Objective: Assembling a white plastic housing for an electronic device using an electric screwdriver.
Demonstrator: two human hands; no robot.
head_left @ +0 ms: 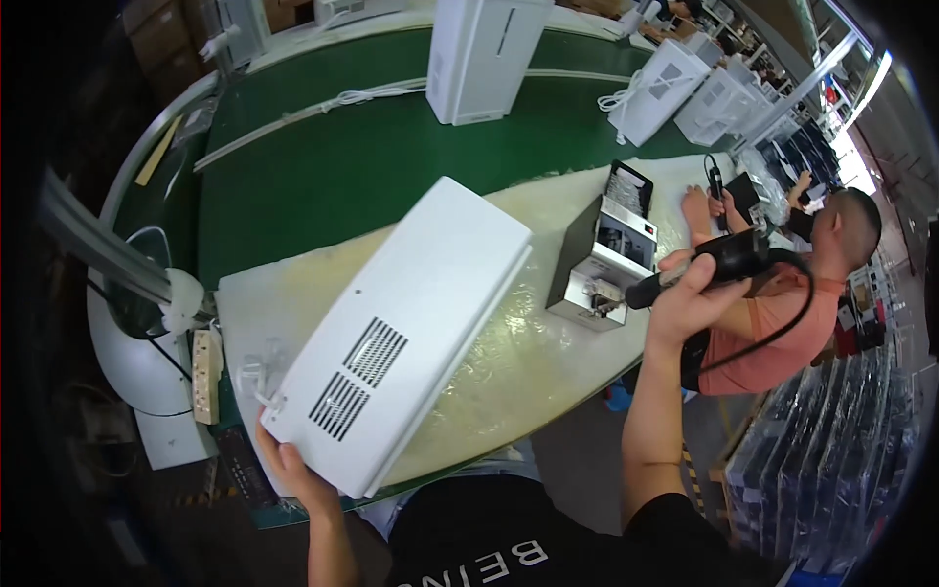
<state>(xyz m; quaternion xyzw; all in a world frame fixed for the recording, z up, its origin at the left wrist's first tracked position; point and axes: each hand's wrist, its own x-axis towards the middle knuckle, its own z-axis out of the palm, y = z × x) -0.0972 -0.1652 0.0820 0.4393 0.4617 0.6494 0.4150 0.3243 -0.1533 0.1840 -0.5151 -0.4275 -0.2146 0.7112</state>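
Observation:
A long white appliance housing [411, 323] with two vent grilles lies tilted on a cream padded mat [518, 362]. My left hand [289, 465] grips the housing's near lower corner. My right hand [690, 293] is raised to the right and holds a black electric screwdriver [719, 262] with a black cord trailing down. The driver's tip points left toward a grey and black box-shaped machine [602, 254] standing on the mat.
A green conveyor belt [323, 166] carries more white housings [484, 59] at the back. A person in an orange shirt [782, 313] works at the right with another screwdriver. A white power strip [205, 362] lies at the left edge.

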